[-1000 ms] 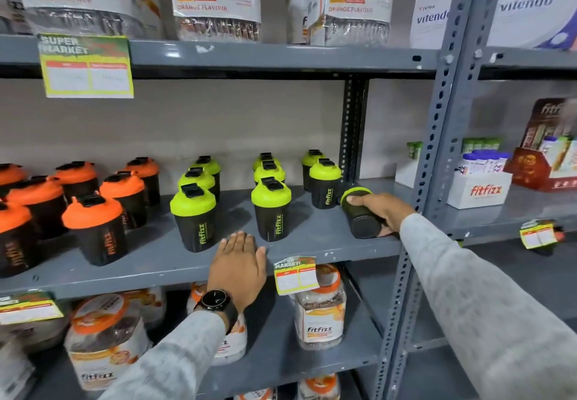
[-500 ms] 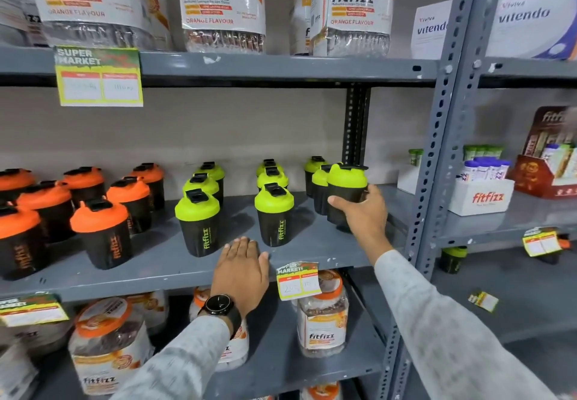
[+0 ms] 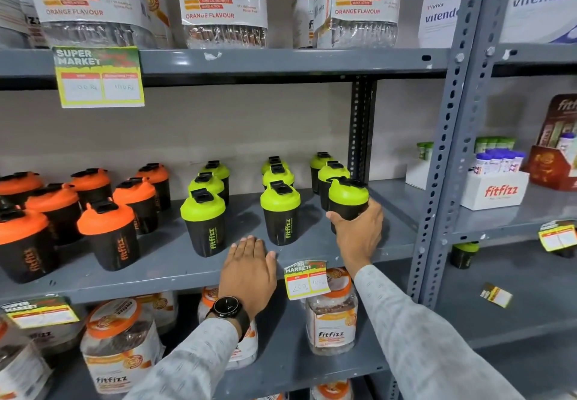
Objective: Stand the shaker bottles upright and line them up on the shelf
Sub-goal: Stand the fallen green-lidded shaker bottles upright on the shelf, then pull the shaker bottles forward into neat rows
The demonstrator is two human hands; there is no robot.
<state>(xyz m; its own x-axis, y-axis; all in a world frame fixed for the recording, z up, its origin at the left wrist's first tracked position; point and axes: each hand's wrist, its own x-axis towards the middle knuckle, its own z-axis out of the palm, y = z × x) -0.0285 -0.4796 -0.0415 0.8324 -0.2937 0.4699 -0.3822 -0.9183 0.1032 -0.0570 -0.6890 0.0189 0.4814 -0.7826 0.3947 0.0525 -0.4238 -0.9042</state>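
Head view: right hand (image 3: 359,234) wraps a green-lidded shaker (image 3: 348,201), fingers closed around its black body, upright at the right end of the grey shelf (image 3: 156,271), front of the rightmost green column. Left hand (image 3: 248,270) lies flat on the shelf edge, fingers together, holding nothing, near a price tag (image 3: 307,279). Orange-lidded shakers (image 3: 107,232) stand upright to the left.

Single head-worn view, facing forward and slightly down at the shelf (image 3: 312,262). Close in, just behind left hand (image 3: 248,270) and right hand (image 3: 359,234).
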